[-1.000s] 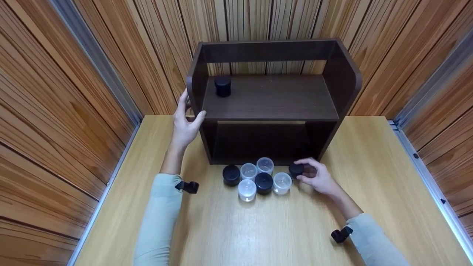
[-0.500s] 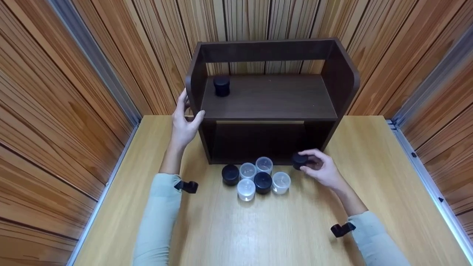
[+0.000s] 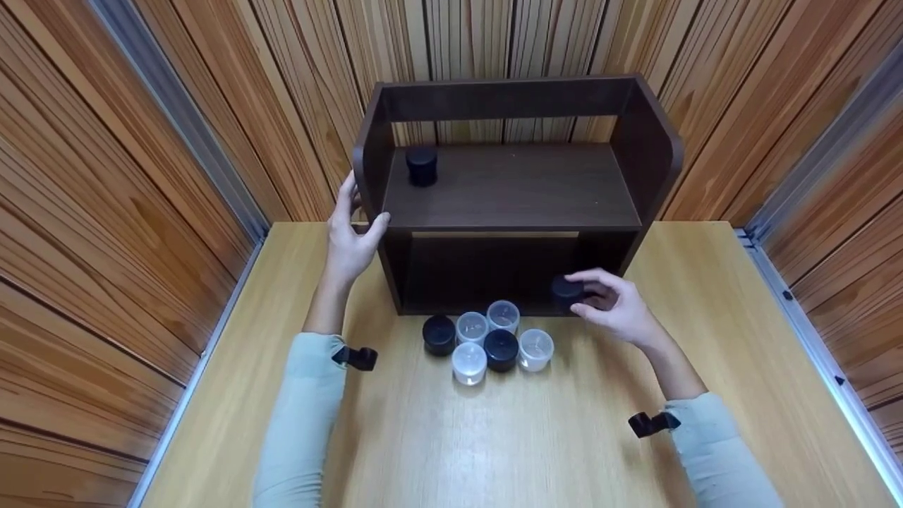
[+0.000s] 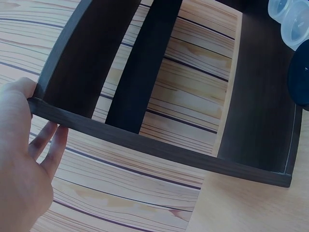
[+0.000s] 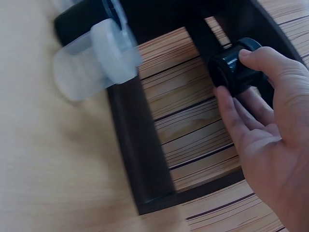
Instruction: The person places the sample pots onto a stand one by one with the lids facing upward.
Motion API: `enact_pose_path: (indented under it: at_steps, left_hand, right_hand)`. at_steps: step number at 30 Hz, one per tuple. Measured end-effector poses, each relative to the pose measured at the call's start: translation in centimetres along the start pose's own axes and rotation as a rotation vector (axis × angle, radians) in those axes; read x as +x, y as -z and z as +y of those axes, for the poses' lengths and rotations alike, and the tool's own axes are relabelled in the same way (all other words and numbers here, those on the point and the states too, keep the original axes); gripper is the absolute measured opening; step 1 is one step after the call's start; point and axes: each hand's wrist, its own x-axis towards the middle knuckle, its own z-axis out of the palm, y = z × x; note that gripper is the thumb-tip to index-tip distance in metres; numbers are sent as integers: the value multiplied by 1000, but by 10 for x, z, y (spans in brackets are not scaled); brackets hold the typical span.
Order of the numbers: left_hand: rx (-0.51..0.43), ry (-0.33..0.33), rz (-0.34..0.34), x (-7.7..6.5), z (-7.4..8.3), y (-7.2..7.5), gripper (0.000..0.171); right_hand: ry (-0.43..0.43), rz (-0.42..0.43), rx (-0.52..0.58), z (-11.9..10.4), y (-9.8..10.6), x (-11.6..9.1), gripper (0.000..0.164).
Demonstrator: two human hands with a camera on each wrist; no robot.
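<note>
My right hand (image 3: 615, 308) pinches a small black jar (image 3: 566, 292) between thumb and fingers, raised in front of the lower opening of a dark brown two-tier shelf (image 3: 515, 187). The right wrist view shows this black jar (image 5: 236, 65) tilted, thumb on one side and fingers on the other. With my left hand (image 3: 350, 236) I grip the shelf's left side panel, thumb at the front edge and fingers along the outside. A second black jar (image 3: 422, 166) stands at the left of the upper board. Before the shelf stand several clear jars (image 3: 469, 363) and two black jars (image 3: 501, 351).
The light wooden table (image 3: 451, 444) carries the shelf near its back edge. Wood-plank walls (image 3: 211, 106) close in the back and both sides, with metal rails (image 3: 832, 367) along the side edges. A clear jar (image 5: 87, 63) stands close to the right hand.
My right hand has lifted the black jar from the right end of the group and moved it up and toward the shelf. The left hand stays on the side panel.
</note>
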Motion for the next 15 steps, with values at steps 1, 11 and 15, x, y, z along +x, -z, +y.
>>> enact_pose_path:
  at_steps: [1, 11, 15]
  left_hand:
    - [1, -3, 3, 0, 0, 0, 78]
    - [4, -5, -2, 1, 0, 0, 79]
    - [11, -4, -5, 0, -2, 0, 79]
  right_hand:
    - [5, -14, -3, -3, 1, 1, 44]
    - [29, -88, -45, -33, 3, 16, 43]
    - [50, -110, -64, -44, 3, 22, 44]
